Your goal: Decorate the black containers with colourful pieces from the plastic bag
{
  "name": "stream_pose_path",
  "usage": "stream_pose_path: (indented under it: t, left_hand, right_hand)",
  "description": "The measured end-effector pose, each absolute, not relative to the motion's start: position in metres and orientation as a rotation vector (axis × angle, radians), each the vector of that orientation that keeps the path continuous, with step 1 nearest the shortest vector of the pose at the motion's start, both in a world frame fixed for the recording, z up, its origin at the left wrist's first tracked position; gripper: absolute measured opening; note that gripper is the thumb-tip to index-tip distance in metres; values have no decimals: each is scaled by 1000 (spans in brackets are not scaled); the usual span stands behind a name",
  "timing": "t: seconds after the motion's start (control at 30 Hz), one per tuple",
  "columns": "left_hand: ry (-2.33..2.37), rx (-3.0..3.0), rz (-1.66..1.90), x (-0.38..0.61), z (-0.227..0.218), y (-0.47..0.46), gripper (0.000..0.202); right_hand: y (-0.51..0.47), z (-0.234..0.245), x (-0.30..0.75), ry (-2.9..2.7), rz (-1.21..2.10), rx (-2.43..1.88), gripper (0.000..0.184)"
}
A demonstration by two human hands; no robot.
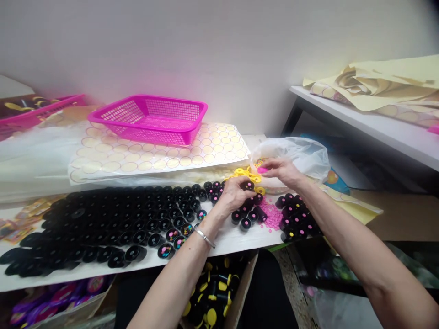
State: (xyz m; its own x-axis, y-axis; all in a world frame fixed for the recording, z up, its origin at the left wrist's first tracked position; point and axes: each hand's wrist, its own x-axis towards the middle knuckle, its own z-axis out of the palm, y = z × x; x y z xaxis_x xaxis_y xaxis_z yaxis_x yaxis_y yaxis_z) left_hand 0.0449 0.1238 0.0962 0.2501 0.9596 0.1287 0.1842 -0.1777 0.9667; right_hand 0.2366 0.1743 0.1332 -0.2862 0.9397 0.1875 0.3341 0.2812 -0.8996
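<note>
My left hand (pixel 236 195) reaches over a cluster of black cups with pink dots on them. Its thumb and fingers are closed around one black cup (pixel 247 186). Beside the mouth of a clear plastic bag (pixel 295 153), my right hand (pixel 284 172) pinches a small bright pink piece (pixel 262 170), whose exact shape is partly hidden by the fingers. Small multicoloured beads or candies (pixel 259 162) show in the bag's mouth. Yellow ring-shaped pieces (pixel 243 172) lie just behind my left hand. Loose pink pellets (pixel 272 214) are spread between two groups of cups.
Rows of black cups (pixel 113 214) fill the table's left; several near the middle hold coloured bits (pixel 165 250). A pink basket (pixel 147 121) rests on sticker sheets (pixel 219 141) at the back. Below the edge stands a box of black-and-yellow pieces (pixel 219 288). A white shelf (pixel 370 121) juts in at right.
</note>
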Motion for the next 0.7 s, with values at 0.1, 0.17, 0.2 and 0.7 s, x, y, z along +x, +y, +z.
stream_pose_path:
  t: [0.1,0.17,0.2,0.7]
  left_hand:
    - [1172,1605,1034,15,103,119,34]
    - [1289,1675,1038,-11,106,116,34]
    - [1359,1706,1030,-25,107,115,33]
    - [1828,1934,671,-71,94,100,34]
  right_hand:
    - [195,113,251,-1533,978,-1375,38]
    - [207,101,261,-1509,851,-1499,40]
    - [211,97,265,-1521,769,-1552,40]
    - [87,136,246,-1777,817,-1275,30]
